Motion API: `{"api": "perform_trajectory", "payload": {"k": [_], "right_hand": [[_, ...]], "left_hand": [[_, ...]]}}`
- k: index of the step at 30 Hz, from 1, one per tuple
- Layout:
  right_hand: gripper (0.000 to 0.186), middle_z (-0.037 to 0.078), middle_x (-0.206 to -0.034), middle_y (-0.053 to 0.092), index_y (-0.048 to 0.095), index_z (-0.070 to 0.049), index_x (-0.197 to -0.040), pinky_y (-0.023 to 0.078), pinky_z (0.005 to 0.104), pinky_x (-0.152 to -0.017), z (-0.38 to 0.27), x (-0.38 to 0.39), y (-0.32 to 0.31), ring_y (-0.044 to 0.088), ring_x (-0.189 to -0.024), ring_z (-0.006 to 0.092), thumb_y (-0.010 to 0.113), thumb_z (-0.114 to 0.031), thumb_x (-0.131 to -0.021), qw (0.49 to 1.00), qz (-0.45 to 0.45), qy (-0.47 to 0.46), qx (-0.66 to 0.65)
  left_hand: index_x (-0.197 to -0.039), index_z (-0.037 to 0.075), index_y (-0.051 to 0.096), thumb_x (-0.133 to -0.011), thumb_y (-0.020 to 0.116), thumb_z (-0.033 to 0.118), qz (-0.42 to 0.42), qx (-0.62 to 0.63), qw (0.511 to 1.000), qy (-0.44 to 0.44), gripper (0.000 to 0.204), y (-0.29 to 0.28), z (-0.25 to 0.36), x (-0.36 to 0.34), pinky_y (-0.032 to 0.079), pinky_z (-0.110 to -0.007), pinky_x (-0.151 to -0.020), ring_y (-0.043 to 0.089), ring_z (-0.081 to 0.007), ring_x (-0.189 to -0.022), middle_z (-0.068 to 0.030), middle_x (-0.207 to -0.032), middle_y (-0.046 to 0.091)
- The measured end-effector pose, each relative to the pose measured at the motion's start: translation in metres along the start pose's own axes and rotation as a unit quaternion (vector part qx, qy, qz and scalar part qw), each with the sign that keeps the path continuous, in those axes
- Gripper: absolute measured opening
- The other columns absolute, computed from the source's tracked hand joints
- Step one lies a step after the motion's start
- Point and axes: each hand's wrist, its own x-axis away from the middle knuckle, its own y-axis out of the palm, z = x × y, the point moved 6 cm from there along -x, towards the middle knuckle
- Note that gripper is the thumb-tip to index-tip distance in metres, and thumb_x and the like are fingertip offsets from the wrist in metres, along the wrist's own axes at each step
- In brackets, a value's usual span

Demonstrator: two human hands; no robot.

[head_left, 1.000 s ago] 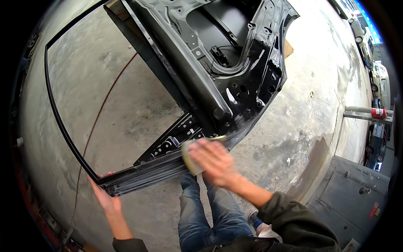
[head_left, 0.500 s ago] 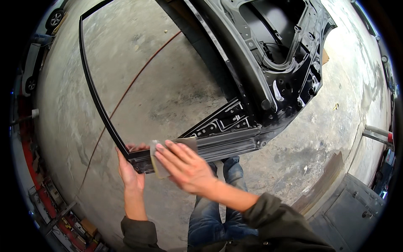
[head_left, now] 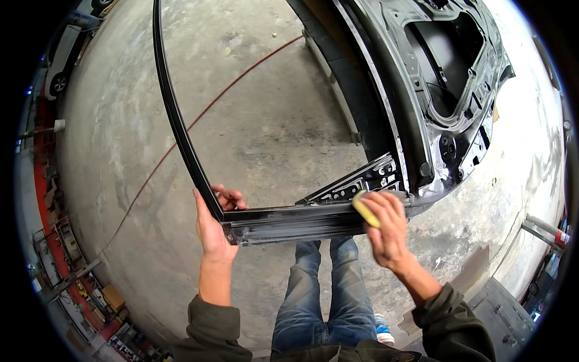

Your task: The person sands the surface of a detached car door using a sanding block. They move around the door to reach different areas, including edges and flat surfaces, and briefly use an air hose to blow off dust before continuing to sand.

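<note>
A black car door [head_left: 295, 228] lies across the view, its window frame edge running left to right close to me. My left hand [head_left: 213, 232] is closed round the frame's left corner, thumb on the outer side and fingers reaching through the opening. In my right hand [head_left: 389, 226] is a thin sanding pad with a yellowish edge [head_left: 366, 209], pressed against the right part of the same edge. The hand's fingers are slightly blurred. A triangular black bracket [head_left: 362, 184] sits just beyond the pad. Grey scuffing shows along the edge's face.
Past the window opening, the door panel [head_left: 416, 114] extends to the far right over a padded stand [head_left: 338, 84]. A red hose [head_left: 223, 90] crosses the concrete floor. Shelving with tools [head_left: 78, 289] lines the left, and a grey metal cabinet [head_left: 506, 314] stands at lower right.
My right hand has slid the sanding pad rightward along the door edge, from near the left corner to beside the bracket. My left hand keeps its hold. The whole view has shifted.
</note>
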Motion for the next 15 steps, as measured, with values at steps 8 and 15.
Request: {"api": "perform_trajectory", "payload": {"k": [8,15], "right_hand": [[0.058,0.015,-0.130,0.061,0.060,-0.002,-0.129,0.045,0.0475,-0.104,-0.085,-0.055,0.058,0.057,-0.121,0.0340,0.077,-0.018,-0.075,0.994,-0.023,-0.045,-0.098],[0.050,0.016,-0.122,0.070,0.067,-0.001,-0.123,0.051,0.0458,-0.099,0.012,-0.006,0.008,0.066,-0.113,0.0344,0.067,-0.013,-0.075,0.997,-0.045,-0.066,0.016]], "left_hand": [[-0.100,0.012,0.058,-0.109,0.047,0.052,0.041,-0.037,0.998,0.026,0.042,-0.007,0.002,-0.003,0.051,-0.033,-0.071,0.058,-0.0160,-0.074,-0.0063,-0.087,0.065],[-0.084,0.012,0.049,-0.110,0.042,0.055,0.088,-0.107,0.989,0.057,0.051,-0.008,0.015,-0.005,0.036,-0.026,-0.055,0.041,-0.0108,-0.063,-0.0035,-0.079,0.053]]}}
